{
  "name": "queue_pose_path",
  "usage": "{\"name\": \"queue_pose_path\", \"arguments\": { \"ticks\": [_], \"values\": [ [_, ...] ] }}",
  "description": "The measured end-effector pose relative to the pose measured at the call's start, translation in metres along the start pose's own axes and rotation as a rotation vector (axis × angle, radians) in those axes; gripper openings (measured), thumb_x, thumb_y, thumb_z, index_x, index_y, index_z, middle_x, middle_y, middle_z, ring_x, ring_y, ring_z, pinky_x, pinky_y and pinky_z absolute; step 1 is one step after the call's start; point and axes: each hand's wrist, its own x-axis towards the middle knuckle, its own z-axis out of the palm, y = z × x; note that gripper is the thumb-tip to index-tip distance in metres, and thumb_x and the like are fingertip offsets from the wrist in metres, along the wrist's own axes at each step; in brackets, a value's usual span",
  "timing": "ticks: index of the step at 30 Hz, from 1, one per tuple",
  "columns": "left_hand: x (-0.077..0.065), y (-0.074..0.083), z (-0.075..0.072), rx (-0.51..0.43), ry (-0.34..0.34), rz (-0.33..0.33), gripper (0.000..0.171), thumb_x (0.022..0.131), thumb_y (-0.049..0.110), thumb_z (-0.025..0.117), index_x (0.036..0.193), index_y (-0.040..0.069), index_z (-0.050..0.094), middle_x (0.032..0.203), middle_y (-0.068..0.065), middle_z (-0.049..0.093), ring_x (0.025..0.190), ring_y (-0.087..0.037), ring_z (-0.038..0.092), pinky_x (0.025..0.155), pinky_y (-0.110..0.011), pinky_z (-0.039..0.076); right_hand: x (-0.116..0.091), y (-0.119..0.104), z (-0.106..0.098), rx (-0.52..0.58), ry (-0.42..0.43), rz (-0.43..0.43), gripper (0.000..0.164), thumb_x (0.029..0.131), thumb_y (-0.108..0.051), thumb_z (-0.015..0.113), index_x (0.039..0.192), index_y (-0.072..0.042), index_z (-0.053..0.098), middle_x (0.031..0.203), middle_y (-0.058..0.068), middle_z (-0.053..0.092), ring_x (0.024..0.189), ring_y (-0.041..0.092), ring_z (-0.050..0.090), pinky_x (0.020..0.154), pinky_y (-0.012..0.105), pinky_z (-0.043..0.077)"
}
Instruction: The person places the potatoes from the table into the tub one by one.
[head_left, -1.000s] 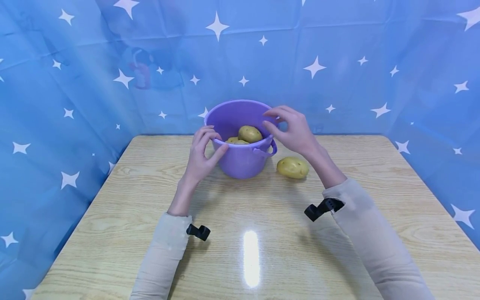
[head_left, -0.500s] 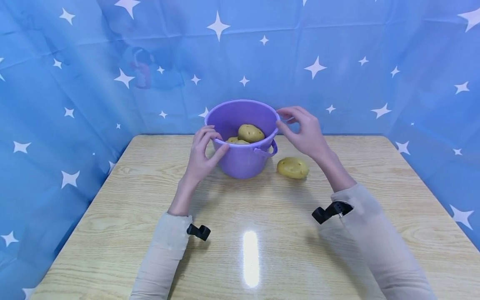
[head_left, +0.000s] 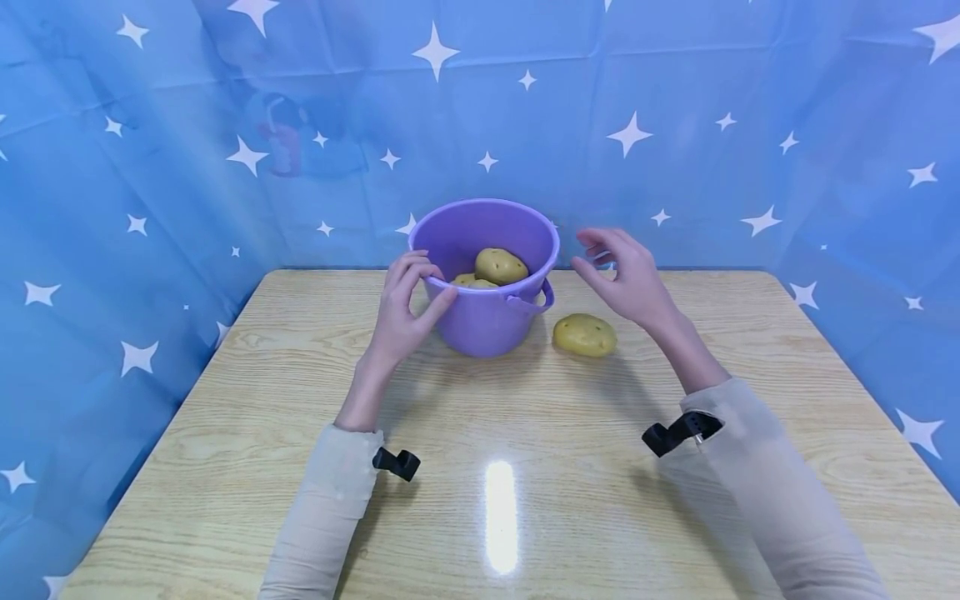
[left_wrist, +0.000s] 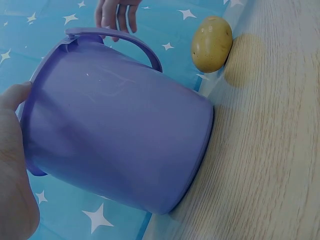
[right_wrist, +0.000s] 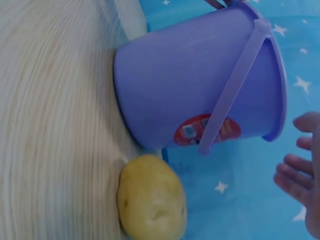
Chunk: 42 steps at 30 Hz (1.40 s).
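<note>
Left hand (head_left: 401,312) grips purple bucket (head_left: 487,321); right hand (head_left: 626,279) hovers open.

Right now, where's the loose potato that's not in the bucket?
In the head view, the potato lies on the wooden table, just right of the purple bucket, below the open right hand.

Smooth plastic bucket (head_left: 487,321), glossy wood-grain table (head_left: 525,467), matt-skinned potato (head_left: 585,335)

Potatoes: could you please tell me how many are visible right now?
3. One potato on the table lies right of the purple bucket. A top potato and a lower potato sit inside it; more may be hidden underneath.
</note>
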Motion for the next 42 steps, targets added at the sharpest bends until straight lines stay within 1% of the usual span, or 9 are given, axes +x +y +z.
{"name": "queue_pose_path", "arguments": {
  "ticks": [4, 9, 15, 20, 25, 33, 42],
  "values": [
    [0.0, 0.0, 0.0, -0.001, 0.0, 0.004, 0.017, 0.083, -0.005, 0.073, 0.093, -0.011, 0.061, 0.103, -0.029, 0.058, 0.123, -0.054, 0.046, 0.114, -0.05, 0.03, -0.006, 0.006, -0.002, -0.013, -0.054, 0.042, 0.044, 0.095, -0.013, 0.069, 0.134, 0.005, 0.058, 0.127, 0.022, 0.06, 0.106, 0.037, 0.062, 0.089, 0.052, 0.054],
    [0.0, 0.0, 0.0, -0.003, 0.001, 0.013, 0.017, 0.084, -0.005, 0.073, 0.093, -0.011, 0.061, 0.102, -0.029, 0.058, 0.122, -0.054, 0.046, 0.114, -0.05, 0.03, -0.014, 0.014, -0.006, -0.046, -0.16, 0.132, 0.052, 0.097, -0.023, 0.067, 0.14, 0.002, 0.053, 0.133, 0.024, 0.056, 0.111, 0.038, 0.059, 0.093, 0.055, 0.051],
    [0.0, -0.001, 0.0, -0.003, 0.0, 0.012, 0.017, 0.084, -0.005, 0.072, 0.094, -0.011, 0.06, 0.103, -0.029, 0.058, 0.122, -0.054, 0.046, 0.114, -0.05, 0.03, -0.022, 0.021, -0.009, -0.073, -0.27, 0.196, 0.055, 0.099, -0.029, 0.065, 0.142, 0.002, 0.051, 0.136, 0.024, 0.053, 0.115, 0.04, 0.056, 0.096, 0.057, 0.049],
    [0.0, 0.001, -0.001, -0.005, 0.0, 0.008, 0.017, 0.083, -0.006, 0.073, 0.093, -0.012, 0.06, 0.103, -0.03, 0.058, 0.122, -0.054, 0.046, 0.114, -0.05, 0.03, -0.028, 0.024, -0.01, -0.089, -0.322, 0.213, 0.055, 0.099, -0.029, 0.065, 0.142, 0.002, 0.051, 0.135, 0.022, 0.054, 0.114, 0.041, 0.057, 0.095, 0.057, 0.049],
    [0.0, 0.001, -0.001, -0.005, 0.001, 0.006, 0.017, 0.083, -0.007, 0.073, 0.093, -0.012, 0.06, 0.102, -0.03, 0.058, 0.122, -0.054, 0.046, 0.114, -0.05, 0.029, -0.033, 0.031, -0.008, -0.104, -0.36, 0.2, 0.054, 0.098, -0.029, 0.066, 0.141, 0.001, 0.052, 0.134, 0.023, 0.055, 0.113, 0.041, 0.058, 0.094, 0.056, 0.051],
    [0.0, 0.001, -0.001, 0.001, 0.002, 0.008, 0.017, 0.082, -0.007, 0.073, 0.093, -0.011, 0.061, 0.102, -0.03, 0.058, 0.122, -0.053, 0.047, 0.114, -0.05, 0.03, -0.041, 0.039, -0.003, -0.105, -0.438, 0.228, 0.055, 0.097, -0.033, 0.068, 0.143, -0.006, 0.053, 0.14, 0.026, 0.048, 0.116, 0.045, 0.055, 0.093, 0.059, 0.05],
    [0.0, 0.0, 0.0, 0.004, 0.0, 0.0, 0.017, 0.083, -0.006, 0.073, 0.093, -0.011, 0.061, 0.104, -0.03, 0.058, 0.123, -0.053, 0.047, 0.115, -0.049, 0.029, -0.051, 0.049, 0.004, -0.104, -0.52, 0.226, 0.057, 0.097, -0.033, 0.069, 0.144, -0.005, 0.052, 0.14, 0.028, 0.049, 0.116, 0.044, 0.055, 0.093, 0.057, 0.05]
  ]
}}
